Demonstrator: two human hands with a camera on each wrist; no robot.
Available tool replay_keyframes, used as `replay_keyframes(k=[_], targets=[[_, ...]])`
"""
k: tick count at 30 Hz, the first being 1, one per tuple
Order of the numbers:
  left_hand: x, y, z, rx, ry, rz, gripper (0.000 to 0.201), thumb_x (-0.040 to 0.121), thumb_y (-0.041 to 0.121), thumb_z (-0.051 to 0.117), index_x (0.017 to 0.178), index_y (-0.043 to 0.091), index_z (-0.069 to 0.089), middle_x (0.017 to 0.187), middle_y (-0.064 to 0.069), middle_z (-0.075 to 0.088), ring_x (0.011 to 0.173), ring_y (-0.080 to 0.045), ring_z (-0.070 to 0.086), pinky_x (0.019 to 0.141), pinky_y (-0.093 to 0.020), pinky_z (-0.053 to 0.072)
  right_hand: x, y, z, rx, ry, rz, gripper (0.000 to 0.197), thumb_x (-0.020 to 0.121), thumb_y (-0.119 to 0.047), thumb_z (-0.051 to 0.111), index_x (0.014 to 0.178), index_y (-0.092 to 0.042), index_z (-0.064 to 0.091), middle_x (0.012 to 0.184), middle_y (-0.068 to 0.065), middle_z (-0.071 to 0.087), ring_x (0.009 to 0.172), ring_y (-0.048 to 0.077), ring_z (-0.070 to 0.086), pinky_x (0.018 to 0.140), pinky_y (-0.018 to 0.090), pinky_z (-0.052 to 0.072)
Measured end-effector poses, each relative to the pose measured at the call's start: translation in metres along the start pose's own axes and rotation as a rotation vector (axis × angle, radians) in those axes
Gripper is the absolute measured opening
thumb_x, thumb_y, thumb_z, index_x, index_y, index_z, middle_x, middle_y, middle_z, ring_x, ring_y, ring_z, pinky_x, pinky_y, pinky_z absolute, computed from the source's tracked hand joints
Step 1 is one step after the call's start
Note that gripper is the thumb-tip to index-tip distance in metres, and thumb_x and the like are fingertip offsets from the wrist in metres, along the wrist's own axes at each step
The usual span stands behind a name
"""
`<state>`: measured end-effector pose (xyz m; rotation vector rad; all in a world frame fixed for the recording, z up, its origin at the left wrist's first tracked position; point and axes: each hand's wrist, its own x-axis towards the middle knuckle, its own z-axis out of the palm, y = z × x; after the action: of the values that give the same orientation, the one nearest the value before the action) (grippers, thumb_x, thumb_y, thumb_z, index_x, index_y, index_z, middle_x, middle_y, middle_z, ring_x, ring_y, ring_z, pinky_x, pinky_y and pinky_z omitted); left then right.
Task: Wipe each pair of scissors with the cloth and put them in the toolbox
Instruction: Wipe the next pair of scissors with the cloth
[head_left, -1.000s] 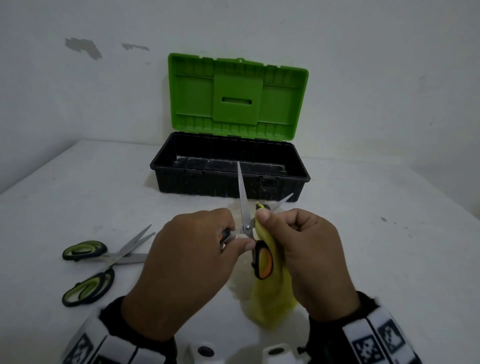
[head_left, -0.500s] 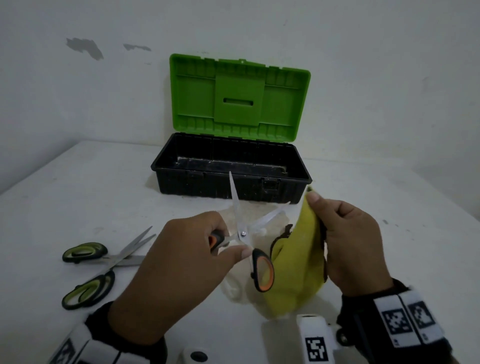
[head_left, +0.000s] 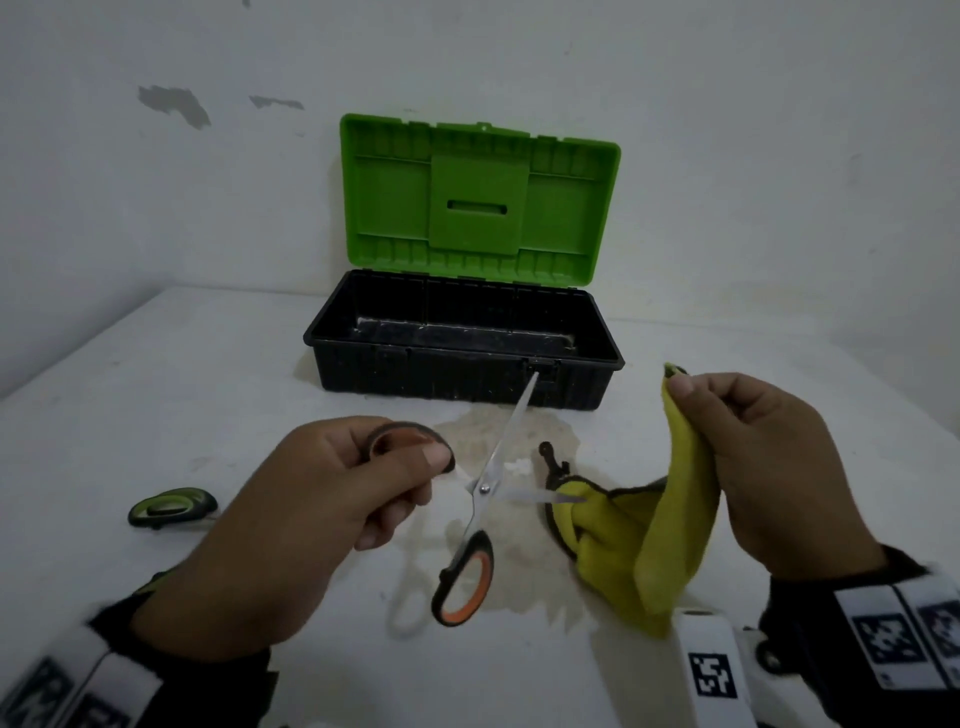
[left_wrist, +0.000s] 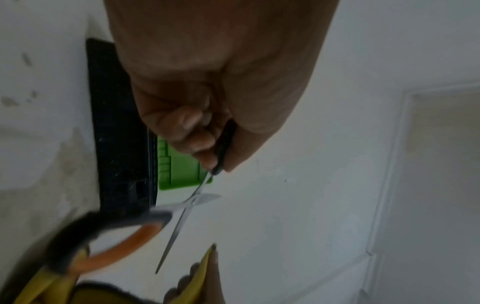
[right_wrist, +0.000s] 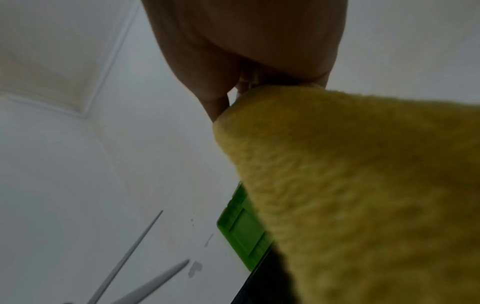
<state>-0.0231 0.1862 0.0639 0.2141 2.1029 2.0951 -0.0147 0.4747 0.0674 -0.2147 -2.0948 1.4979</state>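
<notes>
My left hand (head_left: 363, 488) pinches one handle loop of the orange-and-black scissors (head_left: 480, 499), which hang spread wide above the table; the other loop dangles low. In the left wrist view the scissors (left_wrist: 182, 218) stretch away from my left hand (left_wrist: 207, 144). My right hand (head_left: 727, 441) holds up the yellow cloth (head_left: 670, 519) by its top edge, off to the right of the blades. The cloth (right_wrist: 350, 195) fills the right wrist view under my right hand (right_wrist: 246, 86). The toolbox (head_left: 462, 374), black with its green lid raised, stands behind.
Green-and-black scissors (head_left: 171, 506) lie on the white table (head_left: 156, 395) at the left, mostly hidden behind my left arm. A pale stain marks the table in front of the toolbox. A wall rises close behind the box.
My right hand has pulled the cloth off the blades and away to the right. The scissors have swung wider, their long blade now leaning right toward the toolbox.
</notes>
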Motion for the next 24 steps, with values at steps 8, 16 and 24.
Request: replay_keyframes(k=[8,16,24], targets=[[-0.001,-0.010,0.038,-0.360,0.114,-0.193,0.030,0.090,0.040,0.059,0.084,0.015,0.073,0.084,-0.007,0.065,0.066,-0.020,0.065,0.060,-0.035,0.050,-0.016,-0.017,0.025,0.025,-0.312,-0.143,0.012,0.078,-0.030,0.078,0.073,-0.021,0.074,0.065,-0.002,0.071,0.057,0.007,0.061,0.053,0.017,0.048],[-0.006,-0.011,0.058,-0.578,0.122,-0.275,0.036,0.094,0.044,0.053,0.099,0.012,0.069,0.094,-0.012,0.046,0.070,-0.025,0.053,0.063,-0.038,0.054,-0.038,-0.013,0.024,0.120,-0.278,-0.147,0.010,0.070,-0.033,0.076,0.073,-0.023,0.078,0.069,-0.002,0.075,0.064,0.008,0.067,0.060,0.017,0.052],[-0.007,-0.009,0.071,-0.703,0.090,-0.267,0.042,0.096,0.045,0.047,0.105,0.008,0.066,0.096,-0.016,0.054,0.082,-0.029,0.060,0.068,-0.042,0.055,-0.054,-0.007,0.035,-0.017,-0.221,-0.200,0.012,0.077,-0.033,0.077,0.073,-0.023,0.072,0.069,-0.003,0.071,0.062,0.014,0.066,0.056,0.019,0.051]])
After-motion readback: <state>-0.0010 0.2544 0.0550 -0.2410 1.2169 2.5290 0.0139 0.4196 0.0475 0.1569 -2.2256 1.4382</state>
